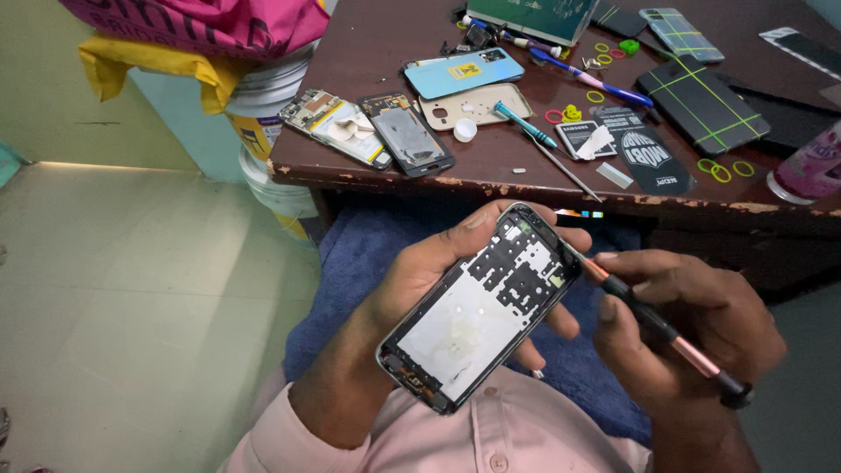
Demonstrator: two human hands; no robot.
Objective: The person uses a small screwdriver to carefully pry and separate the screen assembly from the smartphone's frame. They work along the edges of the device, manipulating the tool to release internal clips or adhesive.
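A pale tiled floor (114, 289) is seen at the left, bare and open up to two stacked buckets (267, 131) draped with pink and yellow cloth, the cloth cut off by the upper frame edge. A dark wooden table (368, 52) with a chipped front edge is found beside them; two opened handsets (377, 130), a blue back cover (462, 72), a teal screwdriver (524, 123), a battery (580, 138), scattered rubber bands and dark tablets are laid upon it, crowding the surface. Below the table edge, over a blue towel (350, 263), a stripped phone frame (484, 305) is held aloft, clamped in the left hand (412, 289). The right hand (692, 324) is closed around a copper-and-black screwdriver (666, 333), its tip set at the frame's upper right edge. A pink container (810, 166) is cut off at the right.
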